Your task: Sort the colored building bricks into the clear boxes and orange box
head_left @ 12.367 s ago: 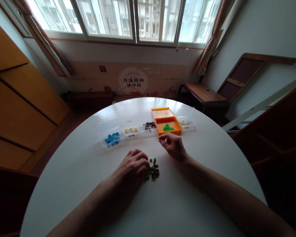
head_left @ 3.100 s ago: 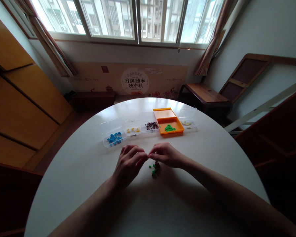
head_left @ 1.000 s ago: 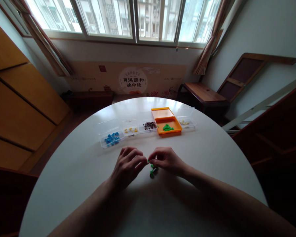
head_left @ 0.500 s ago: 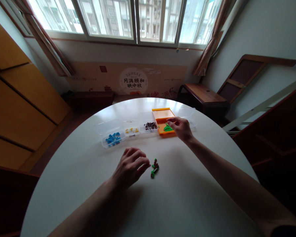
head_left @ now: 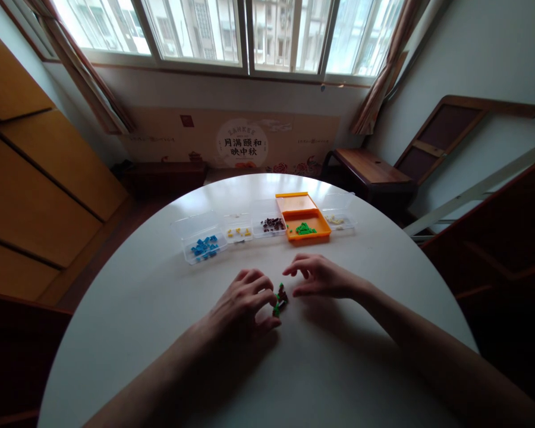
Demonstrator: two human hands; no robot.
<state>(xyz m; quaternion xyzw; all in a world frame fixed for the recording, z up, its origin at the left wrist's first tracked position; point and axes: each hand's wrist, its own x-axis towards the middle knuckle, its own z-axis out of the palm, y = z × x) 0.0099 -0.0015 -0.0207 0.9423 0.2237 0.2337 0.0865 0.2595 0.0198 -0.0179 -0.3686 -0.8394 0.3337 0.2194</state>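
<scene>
A small brown and green assembly of building bricks (head_left: 283, 296) lies on the white round table (head_left: 352, 362). My left hand (head_left: 245, 300) is at its left side, thumb and index finger apart around its near end; I cannot tell whether they touch it. To the right of the assembly, my right hand (head_left: 321, 276) hovers with fingers spread and no piece visible in them. Beyond the hands, an open orange box (head_left: 323, 233) holds a heap of green bricks (head_left: 305, 229).
Clear plastic boxes stand in a row with the orange one: blue bricks (head_left: 204, 247) at the left, yellow pieces (head_left: 238, 232), then dark brown pieces (head_left: 273, 224). Pale pieces (head_left: 334, 220) lie in a box at the right. A wooden chair (head_left: 374, 166) stands behind the table.
My right hand has come back from the orange box toward the brick assembly, and its fingers have spread. My left hand has shifted slightly right, with thumb and index finger now farther apart.
</scene>
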